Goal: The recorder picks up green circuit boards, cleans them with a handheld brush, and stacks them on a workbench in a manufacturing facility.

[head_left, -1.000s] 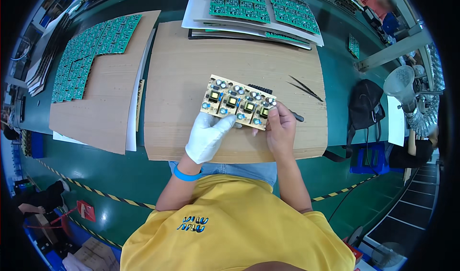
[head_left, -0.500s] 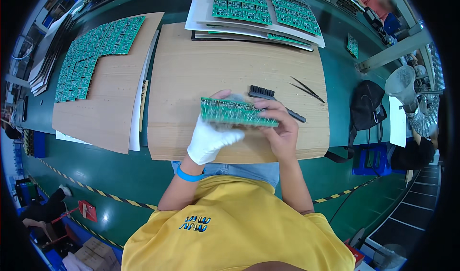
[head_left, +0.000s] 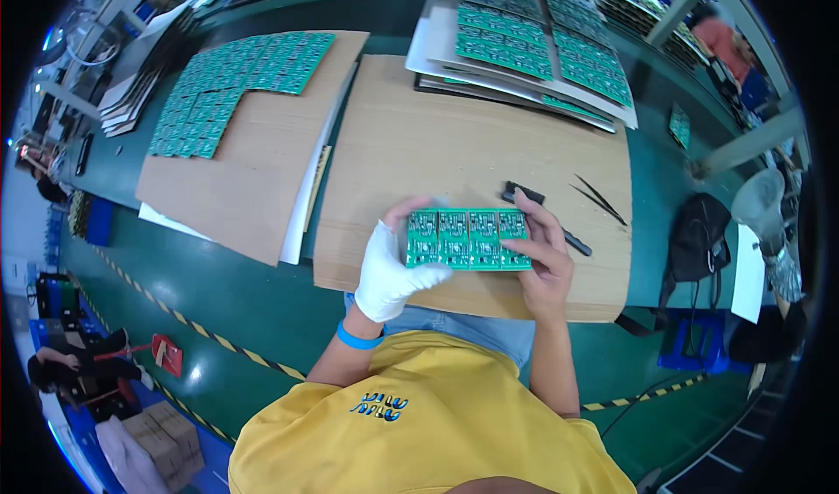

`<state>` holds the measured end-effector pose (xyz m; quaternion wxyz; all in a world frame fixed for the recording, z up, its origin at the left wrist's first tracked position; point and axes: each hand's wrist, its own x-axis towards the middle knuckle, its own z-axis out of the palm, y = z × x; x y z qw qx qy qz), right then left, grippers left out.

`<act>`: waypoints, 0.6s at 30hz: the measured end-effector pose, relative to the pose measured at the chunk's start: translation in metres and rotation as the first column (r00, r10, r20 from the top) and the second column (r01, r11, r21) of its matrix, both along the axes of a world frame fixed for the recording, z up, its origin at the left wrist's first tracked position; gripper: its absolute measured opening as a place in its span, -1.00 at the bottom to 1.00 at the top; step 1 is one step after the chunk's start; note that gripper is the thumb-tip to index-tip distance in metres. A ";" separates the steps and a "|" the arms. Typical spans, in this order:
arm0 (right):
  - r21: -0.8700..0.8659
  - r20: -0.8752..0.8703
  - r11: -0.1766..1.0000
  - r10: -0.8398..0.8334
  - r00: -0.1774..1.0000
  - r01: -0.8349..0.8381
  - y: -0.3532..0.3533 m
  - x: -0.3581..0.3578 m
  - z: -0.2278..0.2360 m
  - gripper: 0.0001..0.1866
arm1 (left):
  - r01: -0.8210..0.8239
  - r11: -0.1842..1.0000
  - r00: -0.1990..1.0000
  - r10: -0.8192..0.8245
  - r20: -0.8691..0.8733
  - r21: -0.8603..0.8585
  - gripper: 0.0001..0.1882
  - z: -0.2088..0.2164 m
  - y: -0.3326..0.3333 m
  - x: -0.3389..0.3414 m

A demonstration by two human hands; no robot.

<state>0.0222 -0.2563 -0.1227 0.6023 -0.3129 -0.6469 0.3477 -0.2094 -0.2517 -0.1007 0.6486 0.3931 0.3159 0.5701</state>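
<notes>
A green circuit board panel (head_left: 468, 239), split into several small units, is held level over the cardboard with its component side up. My left hand (head_left: 386, 271), in a white glove with bare fingertips, grips the panel's left end, thumb along the near edge. My right hand (head_left: 546, 262) is bare and pinches the right end, a finger lying on top of the board. Partly hidden behind my right hand, a black brush (head_left: 577, 243) rests on the cardboard sheet (head_left: 393, 153). Dark tweezers (head_left: 600, 201) lie beyond it to the right.
At the far right, stacked sheets (head_left: 437, 52) carry rows of green circuit boards (head_left: 502, 39). Another cardboard sheet (head_left: 253, 170) on the left bears more boards (head_left: 205, 100). A black bag (head_left: 696, 240) sits at the right edge of the bench. One board (head_left: 679, 127) lies apart near a post.
The panel has turned from a steep tilt to face up, and both hands still hold it. My view has shifted, so the bench appears farther right.
</notes>
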 end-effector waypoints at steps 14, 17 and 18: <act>-0.330 0.041 0.944 0.008 0.999 0.006 -0.005 -0.009 0.012 -0.54 | -0.599 0.696 0.426 0.696 -0.578 0.396 -0.45 0.011 0.100 -0.199; -0.340 0.077 0.940 0.013 0.997 0.014 -0.006 -0.009 0.014 -0.58 | -0.494 0.678 0.130 0.677 -0.724 0.544 -0.48 0.010 0.100 -0.204; -0.339 0.087 0.941 0.012 0.996 0.019 -0.005 -0.009 0.015 -0.61 | -0.389 0.653 -0.093 0.674 -0.733 0.650 -0.50 0.009 0.097 -0.206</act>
